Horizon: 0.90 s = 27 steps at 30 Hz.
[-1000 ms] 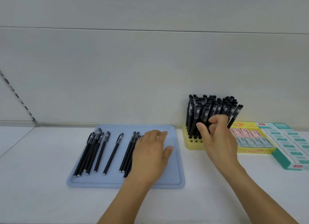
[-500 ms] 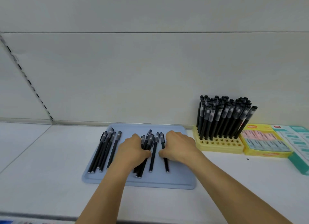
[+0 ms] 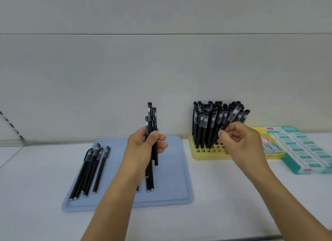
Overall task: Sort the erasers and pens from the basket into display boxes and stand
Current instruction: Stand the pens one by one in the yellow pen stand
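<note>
My left hand (image 3: 143,147) grips an upright bundle of black pens (image 3: 151,125) above the blue tray (image 3: 172,190). Several more black pens (image 3: 89,170) lie on the tray's left side. My right hand (image 3: 240,143) pinches a single black pen (image 3: 230,119), tilted, in front of the yellow pen stand (image 3: 203,153). The stand is crowded with upright black pens (image 3: 206,122). Behind my right hand sits a yellow box of erasers (image 3: 273,149), and a teal box of erasers (image 3: 305,150) is beside it at far right.
Everything rests on a white shelf (image 3: 224,204) backed by a pale wall. The shelf's front edge runs along the bottom of the view. A shelf divider with a dashed line (image 3: 10,125) stands at far left.
Both hands gathered pens on the tray, then lifted. My left hand now holds a bundle upright and my right hand has carried one pen over to the yellow stand.
</note>
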Motion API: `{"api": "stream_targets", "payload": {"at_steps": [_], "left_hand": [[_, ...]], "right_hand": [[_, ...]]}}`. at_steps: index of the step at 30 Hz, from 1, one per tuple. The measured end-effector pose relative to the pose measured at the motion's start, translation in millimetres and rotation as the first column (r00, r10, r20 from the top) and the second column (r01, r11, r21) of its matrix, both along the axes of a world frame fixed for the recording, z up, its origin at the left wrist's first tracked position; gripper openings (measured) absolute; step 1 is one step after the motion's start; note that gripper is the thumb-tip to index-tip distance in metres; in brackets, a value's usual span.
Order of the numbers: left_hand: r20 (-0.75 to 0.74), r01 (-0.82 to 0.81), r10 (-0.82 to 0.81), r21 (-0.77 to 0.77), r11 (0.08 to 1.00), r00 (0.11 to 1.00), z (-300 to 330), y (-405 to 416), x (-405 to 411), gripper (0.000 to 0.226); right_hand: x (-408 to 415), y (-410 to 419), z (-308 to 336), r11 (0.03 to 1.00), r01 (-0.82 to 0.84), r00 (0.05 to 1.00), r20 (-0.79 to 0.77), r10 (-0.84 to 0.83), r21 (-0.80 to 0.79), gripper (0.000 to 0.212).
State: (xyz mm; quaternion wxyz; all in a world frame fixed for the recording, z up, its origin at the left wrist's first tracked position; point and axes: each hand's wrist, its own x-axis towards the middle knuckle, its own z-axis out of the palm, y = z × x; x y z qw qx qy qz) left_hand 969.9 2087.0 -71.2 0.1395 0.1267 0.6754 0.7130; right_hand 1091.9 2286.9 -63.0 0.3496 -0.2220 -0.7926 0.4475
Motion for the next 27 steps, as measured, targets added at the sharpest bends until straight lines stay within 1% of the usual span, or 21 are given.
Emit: {"api": "stream_targets", "payload": {"at_steps": [1,3,7,12,15,17,19,20,21,22,23,24,25,27], "left_hand": [[0.03,0.026,-0.027,0.054,0.998,0.999,0,5,3,0.013],[0.043,0.05,-0.053,0.089,0.995,0.998,-2,13,9,0.013],[0.04,0.087,-0.091,0.101,0.991,0.995,-3,22,20,0.014],[0.046,0.123,-0.128,0.111,0.986,0.991,0,24,25,0.014],[0.056,0.139,-0.147,0.127,0.982,0.988,0,24,28,0.015],[0.083,0.162,-0.177,0.159,0.974,0.981,0,25,31,0.017],[0.104,0.193,-0.213,0.179,0.965,0.971,0,27,34,0.018],[0.108,0.207,-0.229,0.184,0.961,0.967,-1,28,35,0.019],[0.109,0.221,-0.243,0.182,0.958,0.964,-1,30,36,0.019],[0.107,0.236,-0.256,0.172,0.957,0.961,0,31,36,0.02],[0.1,0.256,-0.273,0.157,0.954,0.957,0,32,37,0.02],[0.091,0.284,-0.298,0.138,0.949,0.95,0,34,38,0.021],[0.079,0.323,-0.333,0.116,0.939,0.94,-1,36,39,0.021],[0.049,0.415,-0.419,0.065,0.907,0.907,0,41,44,0.023]], "right_hand": [[1,8,0,0.999,0.029,1.0,0.002,-0.029,0.014,0.016],[1,19,-3,0.997,0.056,0.998,0.029,-0.057,0.053,0.015],[-3,29,-14,0.989,0.058,0.992,0.103,-0.072,0.139,0.016],[-11,30,-23,0.978,0.048,0.981,0.176,-0.085,0.203,0.015],[-14,30,-27,0.969,0.025,0.96,0.265,-0.093,0.247,0.014],[-17,29,-29,0.97,0.017,0.941,0.325,-0.098,0.243,0.014],[-16,27,-26,0.966,0.043,0.92,0.368,-0.139,0.257,0.014],[-14,24,-24,0.959,0.076,0.913,0.367,-0.177,0.273,0.017],[-11,19,-21,0.955,0.119,0.922,0.328,-0.208,0.271,0.023],[-7,12,-19,0.959,0.149,0.947,0.245,-0.208,0.239,0.027],[-4,3,-14,0.975,0.137,0.976,0.143,-0.163,0.175,0.026],[-2,-6,-9,0.993,0.072,0.995,0.061,-0.079,0.098,0.021],[-1,-16,-3,0.999,-0.026,0.999,0.027,0.025,0.022,0.015],[-2,-28,5,0.971,-0.215,0.976,0.007,0.217,-0.101,0.011]]}}
